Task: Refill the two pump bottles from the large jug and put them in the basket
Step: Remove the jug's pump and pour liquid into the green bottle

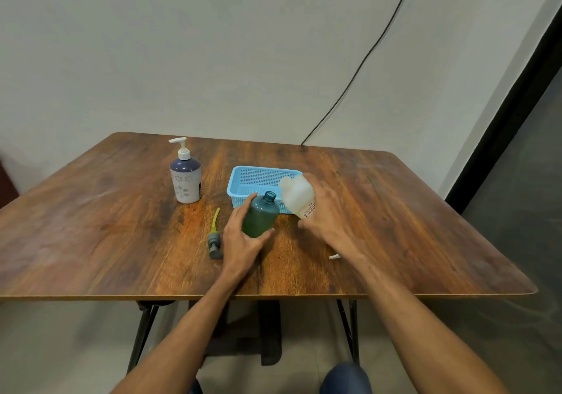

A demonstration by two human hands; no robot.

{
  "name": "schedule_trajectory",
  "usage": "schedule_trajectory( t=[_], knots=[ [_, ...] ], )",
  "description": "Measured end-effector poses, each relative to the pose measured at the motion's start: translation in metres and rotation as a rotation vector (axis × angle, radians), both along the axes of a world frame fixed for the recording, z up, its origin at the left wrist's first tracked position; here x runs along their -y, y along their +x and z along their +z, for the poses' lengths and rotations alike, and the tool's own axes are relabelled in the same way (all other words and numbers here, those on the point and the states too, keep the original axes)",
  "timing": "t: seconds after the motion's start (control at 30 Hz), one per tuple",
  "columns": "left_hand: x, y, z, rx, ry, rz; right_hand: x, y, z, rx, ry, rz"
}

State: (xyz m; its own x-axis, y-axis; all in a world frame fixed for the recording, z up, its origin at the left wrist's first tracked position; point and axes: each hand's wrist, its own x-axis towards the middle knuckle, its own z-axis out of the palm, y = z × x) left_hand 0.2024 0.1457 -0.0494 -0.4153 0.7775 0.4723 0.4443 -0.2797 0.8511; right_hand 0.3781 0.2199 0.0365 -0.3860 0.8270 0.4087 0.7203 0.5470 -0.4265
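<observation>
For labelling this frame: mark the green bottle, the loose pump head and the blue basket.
green bottle point(261, 219), head view, on its body.
loose pump head point(213, 238), head view, on its grey collar.
blue basket point(255, 185), head view, on its bare mesh floor.

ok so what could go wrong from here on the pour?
1. The green bottle, held by the left hand, has a narrow open neck. The jug in the right hand may miss it and spill on the table or into the basket.
2. The loose pump lies right beside the left hand; a nudge could roll it.
3. A small white piece by the right forearm could be swept off.
</observation>
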Motion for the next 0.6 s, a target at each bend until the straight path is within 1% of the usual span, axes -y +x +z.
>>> schedule_trajectory(
  t=[0.1, 0.23, 0.37, 0.6],
  knots=[
    [0.000, 0.000, 0.001, 0.010, 0.002, 0.011, -0.002, 0.000, -0.005, -0.239, -0.094, 0.029],
    [0.000, 0.001, 0.000, 0.032, -0.012, 0.035, -0.001, 0.000, -0.014, -0.469, -0.200, 0.072],
    [0.000, 0.000, 0.001, 0.039, -0.021, 0.033, 0.001, -0.004, -0.027, -0.576, -0.254, 0.081],
    [-0.001, 0.000, -0.001, 0.038, -0.029, 0.025, 0.001, 0.000, -0.049, -0.671, -0.308, 0.058]
  ],
)
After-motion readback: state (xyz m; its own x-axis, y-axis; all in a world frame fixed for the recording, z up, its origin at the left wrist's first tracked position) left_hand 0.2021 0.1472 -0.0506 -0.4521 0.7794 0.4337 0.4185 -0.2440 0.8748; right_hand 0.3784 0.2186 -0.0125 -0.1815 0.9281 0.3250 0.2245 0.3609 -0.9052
